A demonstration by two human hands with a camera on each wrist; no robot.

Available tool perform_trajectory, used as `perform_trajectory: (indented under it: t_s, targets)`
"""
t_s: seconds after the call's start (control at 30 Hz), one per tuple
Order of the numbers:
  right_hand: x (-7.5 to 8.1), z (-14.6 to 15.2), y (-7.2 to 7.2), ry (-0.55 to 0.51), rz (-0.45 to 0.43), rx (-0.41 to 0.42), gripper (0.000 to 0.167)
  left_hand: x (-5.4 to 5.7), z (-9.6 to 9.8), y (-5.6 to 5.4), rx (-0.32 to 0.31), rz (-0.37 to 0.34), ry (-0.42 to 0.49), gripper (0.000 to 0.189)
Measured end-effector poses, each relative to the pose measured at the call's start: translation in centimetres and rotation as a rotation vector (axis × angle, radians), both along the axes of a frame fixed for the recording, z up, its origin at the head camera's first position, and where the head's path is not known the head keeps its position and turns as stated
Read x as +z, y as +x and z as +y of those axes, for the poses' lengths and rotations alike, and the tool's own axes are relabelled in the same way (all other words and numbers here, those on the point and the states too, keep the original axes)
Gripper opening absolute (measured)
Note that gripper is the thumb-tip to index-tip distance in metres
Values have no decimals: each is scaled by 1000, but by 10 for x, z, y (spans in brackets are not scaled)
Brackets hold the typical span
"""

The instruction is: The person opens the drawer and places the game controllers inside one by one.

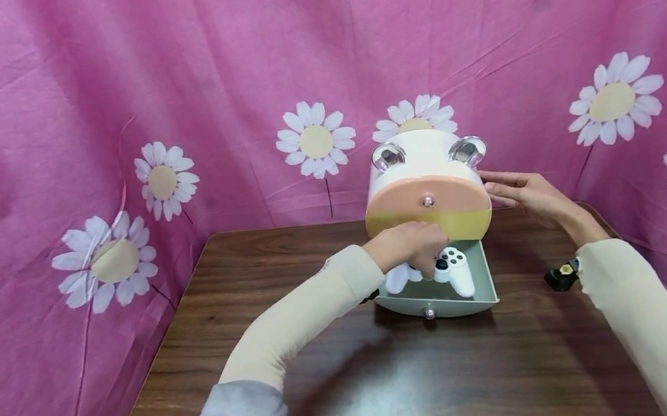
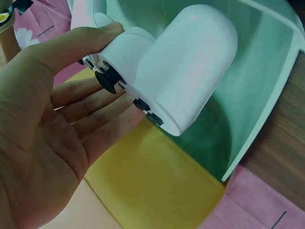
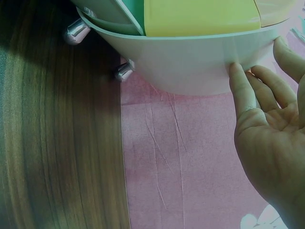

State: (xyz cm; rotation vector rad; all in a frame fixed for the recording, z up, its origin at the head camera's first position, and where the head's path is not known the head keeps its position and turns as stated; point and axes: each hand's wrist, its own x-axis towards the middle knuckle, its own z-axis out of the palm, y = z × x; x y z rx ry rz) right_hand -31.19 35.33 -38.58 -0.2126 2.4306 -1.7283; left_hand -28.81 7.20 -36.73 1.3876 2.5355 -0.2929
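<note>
A white game controller (image 1: 461,274) with black buttons and sticks is pinched between the thumb and fingers of my left hand (image 1: 412,243). It is inside or just over the pulled-out green drawer (image 1: 408,308), lowest in a small white cabinet (image 1: 421,151). In the left wrist view, the thumb presses one side of the controller (image 2: 190,62) and the fingers reach along its button side. My right hand (image 1: 534,200) touches the cabinet's right side. Its fingertips rest on the curved white wall (image 3: 190,62) in the right wrist view, fingers extended.
Above the green drawer are a yellow drawer front (image 1: 466,223) and a peach drawer front (image 1: 396,199) with a round knob. Silver ears (image 1: 468,151) top the cabinet. It stands on a brown wooden table (image 1: 289,257) before a pink flowered curtain (image 1: 225,74).
</note>
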Motion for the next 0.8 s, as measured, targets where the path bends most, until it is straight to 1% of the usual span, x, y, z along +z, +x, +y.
perform_trajectory:
  t_s: [0.13,0.3,0.47,0.53,0.67,0.8]
  targets:
    - [1,0,0,-5,-5,1,71,-7,0,-1,1,4,-13,25]
    - [1,0,0,12,-10,-4,71,-17,1,-4,3,21,-26,22]
    - [3,-2,0,23,-12,-9,72,-26,2,-9,-33,45,-33,19]
    - [4,-2,0,21,-11,-10,72,-28,2,-10,-46,61,-37,18]
    - [3,-2,-1,10,-18,-7,73,-30,3,-11,-47,79,-50,16]
    - [3,-2,-1,4,-20,-5,72,-31,2,-11,-50,81,-57,16]
